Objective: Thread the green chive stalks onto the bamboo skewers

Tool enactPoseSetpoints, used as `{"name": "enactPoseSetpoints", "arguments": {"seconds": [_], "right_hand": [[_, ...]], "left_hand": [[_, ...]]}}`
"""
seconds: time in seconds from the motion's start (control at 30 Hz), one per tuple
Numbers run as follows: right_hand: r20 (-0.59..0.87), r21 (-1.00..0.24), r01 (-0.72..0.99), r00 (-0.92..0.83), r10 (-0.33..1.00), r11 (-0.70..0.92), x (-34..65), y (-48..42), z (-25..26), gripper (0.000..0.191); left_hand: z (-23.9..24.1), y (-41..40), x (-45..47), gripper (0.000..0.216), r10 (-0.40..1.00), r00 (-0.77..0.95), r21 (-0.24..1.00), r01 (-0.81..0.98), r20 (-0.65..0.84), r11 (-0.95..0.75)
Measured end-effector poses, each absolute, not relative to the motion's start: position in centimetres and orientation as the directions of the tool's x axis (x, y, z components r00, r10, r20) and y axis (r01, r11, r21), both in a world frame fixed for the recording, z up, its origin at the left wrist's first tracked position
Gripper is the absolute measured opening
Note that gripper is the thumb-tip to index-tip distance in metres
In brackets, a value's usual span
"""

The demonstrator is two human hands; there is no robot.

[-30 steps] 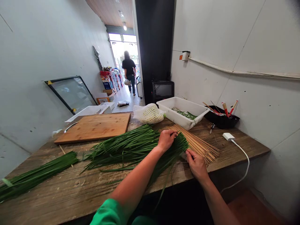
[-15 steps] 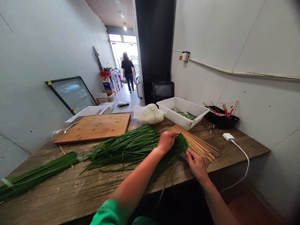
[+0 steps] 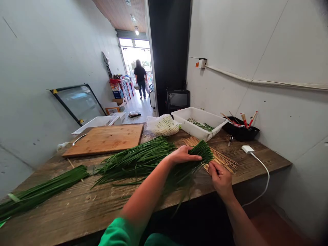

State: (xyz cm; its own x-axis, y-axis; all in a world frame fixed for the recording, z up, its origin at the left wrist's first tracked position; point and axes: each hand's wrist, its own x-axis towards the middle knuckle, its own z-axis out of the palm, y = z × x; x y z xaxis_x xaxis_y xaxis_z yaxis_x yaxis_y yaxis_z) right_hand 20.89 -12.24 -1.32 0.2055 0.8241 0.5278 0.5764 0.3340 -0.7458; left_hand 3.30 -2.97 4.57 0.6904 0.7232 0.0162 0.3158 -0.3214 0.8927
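Observation:
My left hand (image 3: 183,155) is closed round a bunch of green chives (image 3: 197,159), lifted a little off the wooden table (image 3: 77,205). My right hand (image 3: 220,177) sits at the bunch's cut ends with its fingers curled, beside a spread of bamboo skewers (image 3: 222,159); what it pinches is hidden. A larger pile of chives (image 3: 135,159) lies left of my left hand. Another bundle of chives (image 3: 41,191) lies at the table's left end.
A wooden cutting board (image 3: 105,138) lies at the back left, with a netted white bag (image 3: 164,124), a white tub (image 3: 200,123) and a black tray of utensils (image 3: 241,130) along the back. A white charger and cable (image 3: 248,149) lie at the right. A person (image 3: 140,80) walks away down the corridor.
My left hand has gathered the chive bunch and raised its cut ends up and to the right, over the skewers. My right hand moved up to meet them. The person in the corridor walked farther off.

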Motion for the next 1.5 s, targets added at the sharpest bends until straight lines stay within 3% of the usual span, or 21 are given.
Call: {"name": "enactPoseSetpoints", "arguments": {"seconds": [0.1, 0.2, 0.33, 0.43, 0.63, 0.73, 0.83, 1.0, 1.23, 1.4, 1.5], "right_hand": [[0.554, -0.743, 0.571, 0.232, 0.799, 0.349, 21.0, -13.3, 1.0, 0.031], [0.518, -0.782, 0.522, 0.242, 0.821, 0.339, 20.3, -14.0, 1.9, 0.028], [0.376, -0.89, 0.353, 0.204, 0.904, 0.29, 17.6, -14.2, 0.2, 0.03], [0.333, -0.906, 0.313, 0.114, 0.936, 0.284, 15.5, -14.2, -1.6, 0.035], [0.528, -0.704, 0.64, 0.185, 0.829, 0.306, 16.2, -15.3, -4.5, 0.03], [0.575, -0.573, 0.77, 0.134, 0.807, 0.28, 17.2, -16.0, -5.3, 0.03], [0.593, -0.482, 0.839, 0.098, 0.8, 0.254, 17.7, -16.6, -5.6, 0.031], [0.653, -0.46, 0.837, 0.091, 0.751, 0.298, 18.2, -17.5, -6.4, 0.028], [0.667, -0.475, 0.829, 0.122, 0.735, 0.294, 18.4, -18.0, -7.3, 0.028], [0.655, -0.439, 0.845, 0.069, 0.753, 0.304, 18.6, -17.1, -5.9, 0.031], [0.615, -0.437, 0.846, 0.032, 0.788, 0.306, 18.6, -16.2, -4.9, 0.032]], "left_hand": [[6.3, -4.3, 2.3, 0.032, 0.607, 0.794, 0.945, 0.2, -0.003, -0.258], [7.8, -5.8, 0.5, 0.035, 0.594, 0.804, 0.964, 0.175, -0.022, -0.201], [8.5, -7.4, -3.2, 0.041, 0.642, 0.751, 0.928, 0.332, -0.152, -0.168], [7.8, -8.0, -6.1, 0.04, 0.706, 0.69, 0.843, 0.468, -0.161, -0.266], [5.7, -8.6, -9.0, 0.034, 0.761, 0.619, 0.616, 0.68, -0.192, -0.398], [4.8, -7.4, -7.8, 0.019, 0.857, 0.51, 0.492, 0.765, -0.071, -0.415], [4.1, -5.7, -5.2, 0.022, 0.89, 0.456, 0.384, 0.816, 0.033, -0.432], [3.1, -4.1, -1.0, 0.019, 0.736, 0.676, 0.45, 0.67, -0.042, -0.59], [1.0, -3.1, 0.1, 0.013, 0.699, 0.713, 0.435, 0.645, -0.047, -0.628], [0.3, -2.4, 0.0, 0.017, 0.82, 0.561, 0.643, 0.588, 0.114, -0.491], [0.4, -2.5, 0.6, 0.022, 0.893, 0.429, 0.808, 0.476, 0.132, -0.348]]}}
